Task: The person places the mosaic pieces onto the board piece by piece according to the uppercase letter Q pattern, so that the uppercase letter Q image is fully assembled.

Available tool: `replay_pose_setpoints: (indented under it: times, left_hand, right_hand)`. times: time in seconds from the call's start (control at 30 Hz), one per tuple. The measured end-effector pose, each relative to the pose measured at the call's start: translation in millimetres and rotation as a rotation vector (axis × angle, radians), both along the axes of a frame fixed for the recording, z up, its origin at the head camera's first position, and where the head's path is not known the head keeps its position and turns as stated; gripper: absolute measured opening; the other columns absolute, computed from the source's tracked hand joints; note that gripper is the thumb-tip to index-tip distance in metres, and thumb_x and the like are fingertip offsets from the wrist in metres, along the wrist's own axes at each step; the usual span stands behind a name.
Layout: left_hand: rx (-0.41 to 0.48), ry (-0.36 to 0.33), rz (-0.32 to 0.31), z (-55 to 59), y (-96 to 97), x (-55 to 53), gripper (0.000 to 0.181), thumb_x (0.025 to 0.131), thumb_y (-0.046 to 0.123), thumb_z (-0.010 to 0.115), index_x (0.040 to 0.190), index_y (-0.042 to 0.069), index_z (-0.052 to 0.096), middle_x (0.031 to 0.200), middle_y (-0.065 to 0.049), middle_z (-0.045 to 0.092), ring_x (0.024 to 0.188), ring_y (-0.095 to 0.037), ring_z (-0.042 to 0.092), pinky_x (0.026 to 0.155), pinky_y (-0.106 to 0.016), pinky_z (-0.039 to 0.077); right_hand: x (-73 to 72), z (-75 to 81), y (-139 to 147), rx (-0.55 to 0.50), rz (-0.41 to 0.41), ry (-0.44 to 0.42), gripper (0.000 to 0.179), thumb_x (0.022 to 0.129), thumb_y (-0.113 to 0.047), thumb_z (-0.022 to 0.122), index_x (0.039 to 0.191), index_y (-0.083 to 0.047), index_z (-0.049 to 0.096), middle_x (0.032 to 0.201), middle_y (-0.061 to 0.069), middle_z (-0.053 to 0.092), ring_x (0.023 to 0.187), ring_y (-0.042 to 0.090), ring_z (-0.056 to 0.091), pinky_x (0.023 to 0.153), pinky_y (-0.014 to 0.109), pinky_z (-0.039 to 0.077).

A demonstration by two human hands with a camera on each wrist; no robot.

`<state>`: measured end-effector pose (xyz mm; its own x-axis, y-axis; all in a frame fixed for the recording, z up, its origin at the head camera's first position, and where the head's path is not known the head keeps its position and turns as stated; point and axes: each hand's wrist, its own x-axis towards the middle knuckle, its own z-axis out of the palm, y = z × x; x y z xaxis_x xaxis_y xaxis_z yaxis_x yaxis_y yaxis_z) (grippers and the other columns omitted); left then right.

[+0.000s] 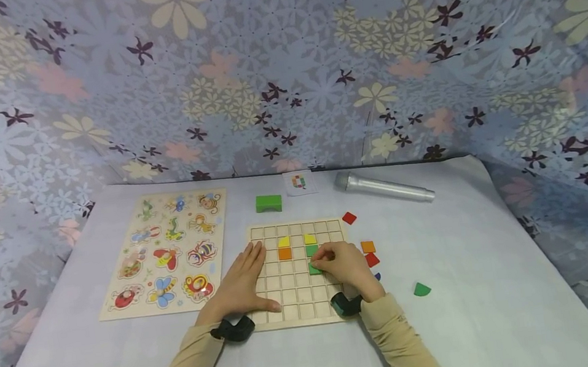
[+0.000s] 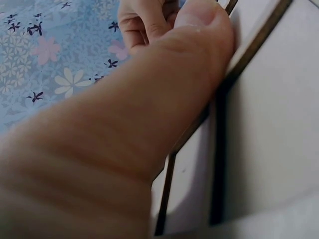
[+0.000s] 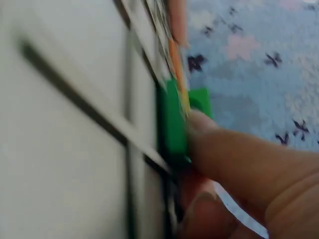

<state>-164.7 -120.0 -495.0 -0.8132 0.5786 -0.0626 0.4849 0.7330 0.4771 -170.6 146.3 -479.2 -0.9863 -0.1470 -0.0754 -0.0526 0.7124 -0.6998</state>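
Twelve bug pictures cover the puzzle board (image 1: pixel 164 253) at the left of the frame. Next along, the left hand (image 1: pixel 240 283) rests on the left side of the gridded wooden board (image 1: pixel 308 322), fingers extended, grasping nothing. A green block (image 1: pixel 269 203) and a card (image 1: pixel 299 183) with a small coloured design lie above the grid, upper middle. On the grid sit an orange square (image 1: pixel 284 253) with a yellow piece (image 1: pixel 284 242) above it; to their right, another yellow piece (image 1: pixel 309 239) above a green square (image 1: pixel 311 250).

Below that square, at centre, the right hand (image 1: pixel 345 262) pinches a green tile (image 1: pixel 314 268) between thumb and finger. It appears to be seating this tile; whether it lies fully flat I cannot tell. The next move likely calls for squaring it between the ridges, then releasing it without nudging its neighbour. Loose coloured pieces (image 1: pixel 368 247) and a microphone (image 1: pixel 384 187) lie farther right.
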Motion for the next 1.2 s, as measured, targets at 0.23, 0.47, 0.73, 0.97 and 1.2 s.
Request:
replay_pose_setpoints:
  times: [0.23, 0.47, 0.73, 0.97, 1.2]
  left_hand:
    - [0.0, -0.007, 0.001, 1.0, -1.7, 0.0, 0.126, 0.068, 0.062, 0.077, 0.153, -0.005, 0.012, 0.163, -0.02, 0.003, 0.151, -0.036, 0.0, 0.124, -0.05, 0.008]
    - [0.006, 0.011, -0.005, 0.1, -3.2, -2.0, 0.127, 0.067, 0.063, 0.077, 0.152, -0.007, 0.014, 0.162, -0.022, 0.005, 0.151, -0.038, 0.002, 0.123, -0.051, 0.01]
    - [0.0, -0.006, -0.002, -0.8, -2.4, -0.6, 0.127, 0.067, 0.063, 0.077, 0.153, -0.005, 0.012, 0.163, -0.02, 0.003, 0.152, -0.036, 0.0, 0.124, -0.05, 0.008]
    - [0.004, 0.0, 0.004, 1.0, -2.5, 0.3, 0.127, 0.066, 0.061, 0.078, 0.152, -0.006, 0.013, 0.162, -0.021, 0.005, 0.151, -0.037, 0.002, 0.123, -0.051, 0.009]
    - [0.012, -0.005, 0.006, 0.9, -0.8, 1.0, 0.126, 0.067, 0.06, 0.078, 0.152, -0.006, 0.013, 0.163, -0.02, 0.004, 0.151, -0.037, 0.001, 0.124, -0.05, 0.009]
  right_hand:
    - [0.3, 1.7, -2, -0.081, 0.041, -0.042, 0.019, 0.077, -0.018, 0.081, 0.091, -0.013, 0.07, 0.071, -0.002, 0.058, 0.063, 0.012, 0.05, 0.062, 0.024, 0.04]
    - [-0.7, 2.1, -3, -0.061, 0.037, -0.022, 0.014, 0.078, -0.019, 0.08, 0.085, -0.016, 0.068, 0.071, -0.004, 0.06, 0.065, 0.009, 0.052, 0.063, 0.022, 0.041]
    - [-6.0, 5.4, 39, -0.199, 0.023, -0.003, 0.02, 0.089, -0.014, 0.069, 0.107, -0.006, 0.069, 0.095, 0.012, 0.07, 0.077, 0.015, 0.06, 0.066, 0.024, 0.049]
    - [-3.5, 0.5, 97, -0.194, -0.173, -0.036, 0.039, 0.088, -0.008, 0.068, 0.125, -0.001, 0.061, 0.12, 0.021, 0.067, 0.122, 0.034, 0.054, 0.108, 0.053, 0.038]
    - [-4.7, -3.8, 102, -0.121, -0.167, -0.029, 0.038, 0.085, -0.005, 0.07, 0.123, -0.001, 0.063, 0.112, 0.019, 0.069, 0.107, 0.031, 0.059, 0.095, 0.043, 0.049]
